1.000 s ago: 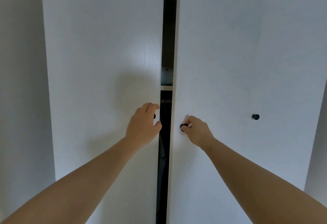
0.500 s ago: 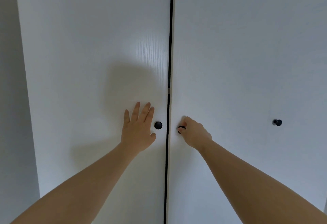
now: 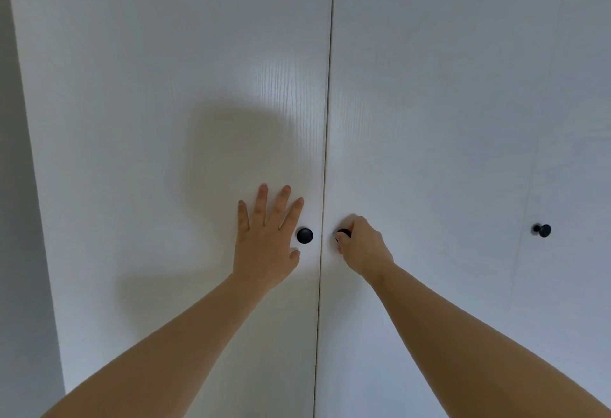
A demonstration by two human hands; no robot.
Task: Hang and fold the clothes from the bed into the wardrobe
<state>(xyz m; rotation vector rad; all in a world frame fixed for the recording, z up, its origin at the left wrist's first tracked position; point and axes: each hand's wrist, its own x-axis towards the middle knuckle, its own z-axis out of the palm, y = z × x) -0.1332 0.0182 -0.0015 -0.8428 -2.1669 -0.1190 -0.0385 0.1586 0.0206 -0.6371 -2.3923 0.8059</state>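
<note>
- Head view fills with the wardrobe [image 3: 429,87], straight ahead, both white doors [image 3: 165,87] meeting at a thin seam [image 3: 325,153].
- I'd judge fingers could get nipped in that seam: left hand [image 3: 267,239] lies spread flat beside one black knob [image 3: 304,236], right hand [image 3: 362,249] pinches the other knob [image 3: 344,233].
- Faint woodgrain, matte finish; a third knob [image 3: 542,230] sits far right.

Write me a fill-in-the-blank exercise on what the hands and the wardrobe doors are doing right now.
1. The left hand lies ____ against the left wardrobe door.
2. The right hand grips the right door's black ____.
3. The two doors are ____, with only a thin seam between them.

Missing words: flat; knob; shut
</note>
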